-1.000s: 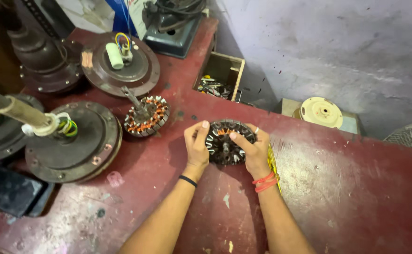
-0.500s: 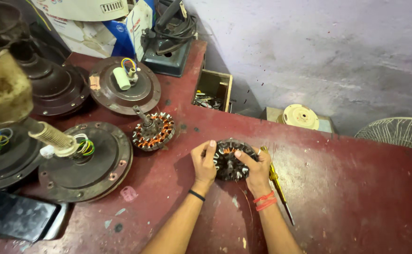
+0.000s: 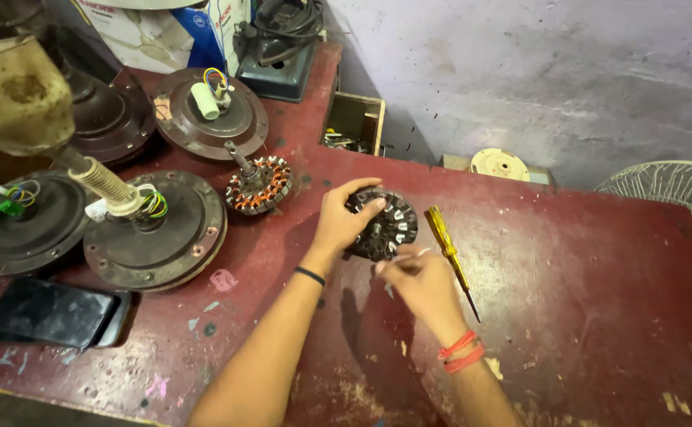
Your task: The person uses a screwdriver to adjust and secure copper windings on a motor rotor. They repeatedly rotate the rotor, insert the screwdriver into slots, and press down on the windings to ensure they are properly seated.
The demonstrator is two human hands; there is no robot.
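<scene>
Two bare hands work over a worn, dark red wooden desk [image 3: 583, 261] in the head view. The left hand [image 3: 344, 215] lies on top of a round, dark metal fan stator with pale slot liners [image 3: 385, 225], which rests flat on the desk near its middle; its fingers [image 3: 365, 207] are curled loosely over the stator's upper left edge, pressing it down rather than wrapped round it. The right hand [image 3: 418, 283], with red thread bands at the wrist, sits just below the stator, its fingers pinched shut on a thin, pale sliver [image 3: 411, 256] whose tip touches the stator's lower rim; what that sliver is cannot be told. Just beside the stator on the right lies a yellow-handled screwdriver [image 3: 450, 255], slanting down the desk. To the left of the left hand stands a second stator wound with copper wire on a steel shaft [image 3: 259, 185]. Further left sit several round brown fan motor housings [image 3: 156, 231], some with coloured wires. A black phone [image 3: 52, 313] lies near the desk's front left edge.
</scene>
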